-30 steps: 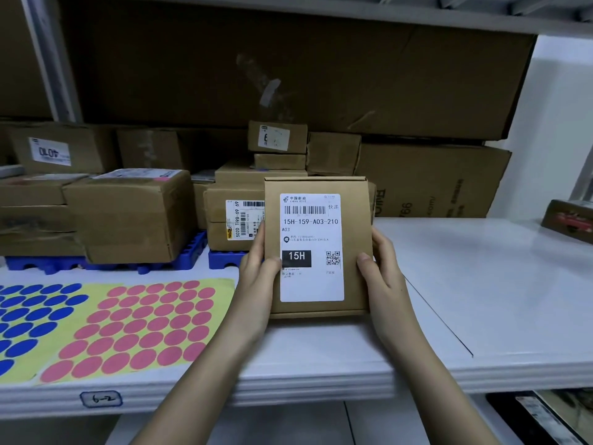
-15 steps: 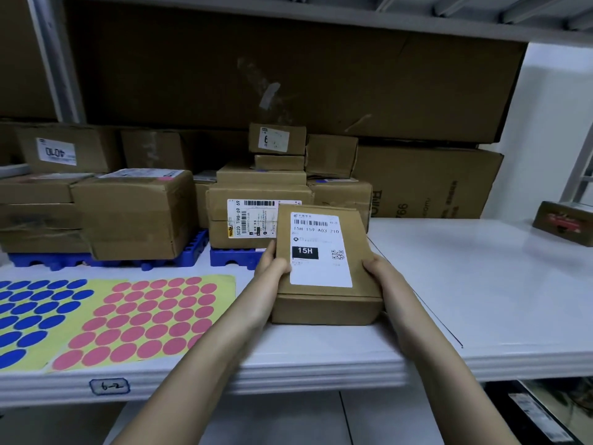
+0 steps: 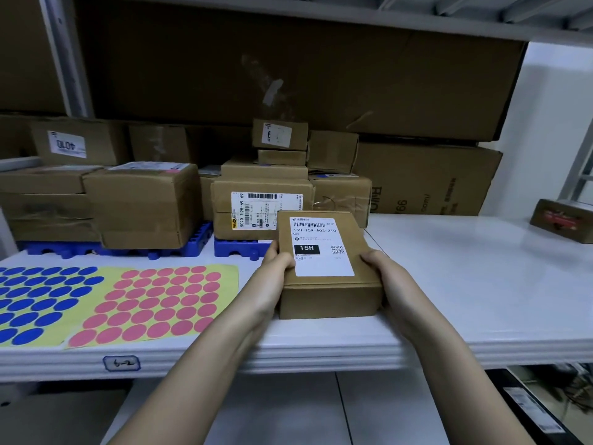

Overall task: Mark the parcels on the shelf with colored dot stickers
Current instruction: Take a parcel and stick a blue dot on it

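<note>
Parcel: a small brown box [image 3: 327, 274] lay flat on the white shelf [image 3: 465, 284], at the centre of the frame, near the front edge.
Label: a white slip [image 3: 319, 247] covered most of the box's top, reading 15H-159-A03-210 and, in a black block, 15H.
Left hand: the left hand [image 3: 272, 277] held the box's left side; its fingers [image 3: 284, 260] were curled over the top edge and touched the label.
Right hand: the right hand [image 3: 390, 284] held the box's right side, with its fingers [image 3: 372, 259] curled onto the top; both hands were clamped on the box.
Pink sheet: a yellow sheet of pink dots [image 3: 157, 305] lay flat on the shelf at lower left of the frame, just left of the left forearm.
Blue sheet: a sheet of blue dots [image 3: 35, 300] lay at the far left, touching the pink sheet, partly cut off by the frame.
Stack: other brown boxes [image 3: 138, 203] stood behind on blue trays [image 3: 115, 248], in the middle left of the frame.
Large cartons: long cartons [image 3: 288, 65] filled the back of the shelf, across the upper frame.
Tag: a small tag [image 3: 122, 363] reading 6-2 sat on the shelf's front edge, lower left.
</note>
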The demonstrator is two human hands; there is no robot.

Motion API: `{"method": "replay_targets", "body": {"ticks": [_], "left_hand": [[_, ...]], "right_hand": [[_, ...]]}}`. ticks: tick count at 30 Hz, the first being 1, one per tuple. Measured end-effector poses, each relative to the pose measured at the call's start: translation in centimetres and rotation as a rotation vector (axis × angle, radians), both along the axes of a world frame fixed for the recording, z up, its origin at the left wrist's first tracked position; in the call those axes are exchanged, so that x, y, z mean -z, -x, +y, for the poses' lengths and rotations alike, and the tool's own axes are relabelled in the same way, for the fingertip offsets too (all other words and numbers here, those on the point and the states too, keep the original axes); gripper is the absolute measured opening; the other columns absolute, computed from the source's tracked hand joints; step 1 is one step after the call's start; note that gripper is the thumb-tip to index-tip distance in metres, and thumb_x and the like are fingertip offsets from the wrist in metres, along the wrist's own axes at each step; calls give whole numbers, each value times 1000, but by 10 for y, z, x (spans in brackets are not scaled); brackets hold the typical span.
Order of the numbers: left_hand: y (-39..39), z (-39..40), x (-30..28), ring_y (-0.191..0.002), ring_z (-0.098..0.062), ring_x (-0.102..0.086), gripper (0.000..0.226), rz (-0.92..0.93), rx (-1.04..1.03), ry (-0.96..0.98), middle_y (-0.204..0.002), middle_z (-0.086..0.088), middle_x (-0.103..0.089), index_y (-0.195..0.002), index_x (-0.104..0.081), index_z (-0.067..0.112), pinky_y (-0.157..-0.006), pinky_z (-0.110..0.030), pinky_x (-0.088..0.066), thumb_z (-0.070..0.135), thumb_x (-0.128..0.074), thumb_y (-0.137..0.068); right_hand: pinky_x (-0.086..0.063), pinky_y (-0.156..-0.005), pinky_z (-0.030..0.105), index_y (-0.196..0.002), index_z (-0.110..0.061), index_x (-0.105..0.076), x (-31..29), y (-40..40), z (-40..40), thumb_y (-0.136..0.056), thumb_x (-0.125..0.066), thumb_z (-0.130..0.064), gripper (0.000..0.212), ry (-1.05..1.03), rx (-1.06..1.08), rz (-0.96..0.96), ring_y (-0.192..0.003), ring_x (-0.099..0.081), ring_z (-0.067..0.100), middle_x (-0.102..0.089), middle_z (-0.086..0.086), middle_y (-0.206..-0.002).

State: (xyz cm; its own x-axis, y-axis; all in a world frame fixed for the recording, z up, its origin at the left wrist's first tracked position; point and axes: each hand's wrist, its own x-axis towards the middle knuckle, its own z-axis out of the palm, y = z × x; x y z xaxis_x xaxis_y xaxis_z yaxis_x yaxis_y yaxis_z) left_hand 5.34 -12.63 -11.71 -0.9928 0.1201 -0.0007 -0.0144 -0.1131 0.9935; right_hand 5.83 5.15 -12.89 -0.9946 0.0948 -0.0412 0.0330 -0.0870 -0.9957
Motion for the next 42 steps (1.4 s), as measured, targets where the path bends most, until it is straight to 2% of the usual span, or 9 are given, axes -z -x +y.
{"method": "replay_targets", "body": {"ticks": [3,9,12,15,19,23,26,35,42], "left_hand": [[-6,-1,5,-83,-13,-64,43,-13,46,-46,-101,8,-71,-127,-51,37,-73,-29,-50,15,-38,-93],[2,-6,7,-82,-8,-66,40,3,27,-40,-97,12,-72,-128,-48,40,-66,-26,-50,18,-39,-96],[-1,-10,4,-85,-6,-67,38,4,27,-70,-101,10,-71,-129,-50,35,-67,-24,-52,17,-41,-97],[-7,-19,0,-88,2,-61,32,91,4,23,-101,16,-64,-122,-50,34,-71,-14,-49,13,-43,-98],[-10,-47,-7,-109,-7,-55,35,354,-148,236,-127,7,-57,-128,-51,28,-80,-15,-43,10,-45,-98],[-18,-85,-8,-91,-20,-67,24,524,-286,419,-97,17,-69,-105,-64,32,-77,-36,-56,14,-50,-97],[-23,-113,-7,-85,-9,-68,22,531,-363,489,-88,16,-71,-96,-66,35,-78,-37,-57,16,-54,-95],[-34,-217,8,-83,-11,-68,25,414,-616,677,-87,13,-70,-88,-62,38,-70,-33,-56,15,-55,-95],[-29,-274,23,-89,-7,-63,24,305,-701,811,-98,14,-68,-92,-64,37,-77,-34,-53,17,-52,-96]], "right_hand": [[-45,-75,35,-115,-22,-64,-1,3,-2,-96,-41,-34,32,-13,4,-2,-89,-63,20,-71,8,-113],[-48,-57,23,-122,-29,-59,-1,7,-2,-96,-46,-30,30,12,22,34,-80,-65,14,-71,1,-108],[-52,-73,30,-120,-31,-60,0,8,-2,-92,-54,-37,29,-10,94,86,-94,-66,17,-68,1,-115],[-49,-96,37,-113,-34,-64,1,10,-1,-86,-58,-44,29,-237,231,268,-109,-62,12,-67,-11,-113],[-44,-87,21,-107,-27,-65,-14,-5,-26,-93,-54,-28,18,-620,376,721,-107,-57,8,-64,-14,-107],[-45,-81,27,-98,-23,-67,-27,-11,-72,-90,-53,-26,17,-885,276,951,-95,-57,8,-64,-14,-96],[-43,-75,25,-94,-23,-67,-29,-8,-111,-88,-50,-28,18,-1000,181,1030,-88,-56,9,-63,-12,-91],[-48,-69,29,-96,-27,-68,-26,13,-228,-90,-59,-25,10,-1045,-186,863,-86,-59,7,-66,-12,-91],[-49,-76,31,-95,-29,-70,-25,49,-294,-90,-60,-24,13,-1059,-361,651,-93,-62,11,-63,-15,-81]]}}
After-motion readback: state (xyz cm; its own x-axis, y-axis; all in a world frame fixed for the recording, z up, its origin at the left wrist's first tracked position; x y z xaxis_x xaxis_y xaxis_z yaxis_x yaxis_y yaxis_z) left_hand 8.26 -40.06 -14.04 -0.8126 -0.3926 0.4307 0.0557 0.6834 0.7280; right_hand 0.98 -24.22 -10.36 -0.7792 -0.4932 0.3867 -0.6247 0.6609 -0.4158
